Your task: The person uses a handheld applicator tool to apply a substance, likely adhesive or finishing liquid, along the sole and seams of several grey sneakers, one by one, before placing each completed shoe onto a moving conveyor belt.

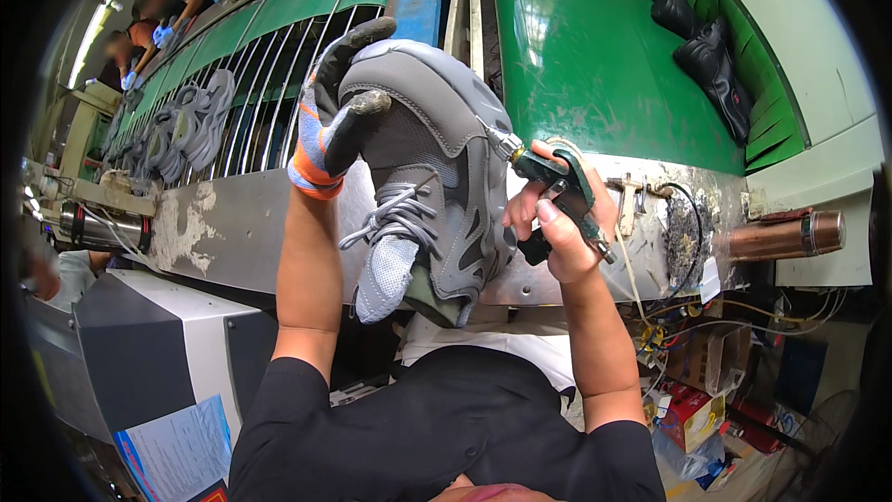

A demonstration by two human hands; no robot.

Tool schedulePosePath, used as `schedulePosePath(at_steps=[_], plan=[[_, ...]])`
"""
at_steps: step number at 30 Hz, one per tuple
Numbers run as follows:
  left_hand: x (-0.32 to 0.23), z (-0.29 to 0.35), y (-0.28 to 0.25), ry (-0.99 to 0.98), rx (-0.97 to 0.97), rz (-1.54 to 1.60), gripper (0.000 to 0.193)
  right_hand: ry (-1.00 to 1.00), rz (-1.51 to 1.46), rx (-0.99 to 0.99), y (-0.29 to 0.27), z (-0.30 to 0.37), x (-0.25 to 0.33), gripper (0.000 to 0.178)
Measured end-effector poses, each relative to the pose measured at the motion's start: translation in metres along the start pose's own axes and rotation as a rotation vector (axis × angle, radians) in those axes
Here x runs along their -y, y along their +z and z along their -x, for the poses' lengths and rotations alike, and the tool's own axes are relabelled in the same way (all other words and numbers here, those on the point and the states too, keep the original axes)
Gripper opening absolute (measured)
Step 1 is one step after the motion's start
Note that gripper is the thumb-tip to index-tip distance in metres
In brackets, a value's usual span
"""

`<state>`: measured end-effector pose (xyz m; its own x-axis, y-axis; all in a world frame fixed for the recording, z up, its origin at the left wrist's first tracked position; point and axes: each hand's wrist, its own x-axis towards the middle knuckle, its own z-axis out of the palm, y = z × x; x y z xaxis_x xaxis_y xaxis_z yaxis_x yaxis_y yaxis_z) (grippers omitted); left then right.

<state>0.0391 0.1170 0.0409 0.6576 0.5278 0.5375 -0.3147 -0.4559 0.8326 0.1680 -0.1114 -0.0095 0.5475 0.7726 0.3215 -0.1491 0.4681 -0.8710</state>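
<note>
A grey lace-up sneaker (409, 144) hangs in front of me, toe pointing away and tongue toward my body. My left hand (336, 116), in a striped glove with dark, worn coating, grips its toe end from the left. Bare, my right hand (571, 223) is wrapped around a dark green spray gun (557, 181) with a hose attached. The gun's metal nozzle (505, 141) points at the sneaker's right side, close to where the sole meets the upper. Whether the tip touches the shoe, I cannot tell.
A green conveyor belt (595, 65) runs ahead, with black shoes (715, 74) along its right side. Grey shoe parts (186, 125) lie on the barred rack at the left. A copper-coloured cylinder (785, 234) and a hammer (628, 200) are at the right. Two people work at the far left.
</note>
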Motion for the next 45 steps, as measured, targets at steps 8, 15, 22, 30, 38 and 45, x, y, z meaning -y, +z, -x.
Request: schedulePosePath(at_steps=[8, 15, 22, 30, 38, 45], plan=[[0.010, 0.001, -0.006, -0.053, 0.001, 0.109, 0.078, -0.070, -0.012, 0.012, -0.007, 0.023, -0.025, 0.051], [0.015, 0.003, -0.008, -0.007, 0.011, 0.097, 0.068, -0.054, 0.015, -0.014, -0.009, 0.041, -0.042, 0.045], [0.018, 0.009, -0.011, -0.022, 0.001, 0.087, 0.067, -0.017, -0.056, -0.048, -0.008, 0.054, -0.056, 0.045], [0.022, 0.014, -0.013, -0.038, -0.012, 0.083, 0.065, -0.002, -0.073, -0.051, -0.004, 0.069, -0.059, 0.046], [0.027, 0.017, -0.015, -0.047, -0.025, 0.077, 0.063, 0.015, -0.087, -0.047, -0.002, 0.081, -0.063, 0.047], [0.037, 0.022, -0.018, -0.060, -0.043, 0.049, 0.062, 0.074, -0.030, -0.023, -0.019, 0.097, -0.054, 0.046]])
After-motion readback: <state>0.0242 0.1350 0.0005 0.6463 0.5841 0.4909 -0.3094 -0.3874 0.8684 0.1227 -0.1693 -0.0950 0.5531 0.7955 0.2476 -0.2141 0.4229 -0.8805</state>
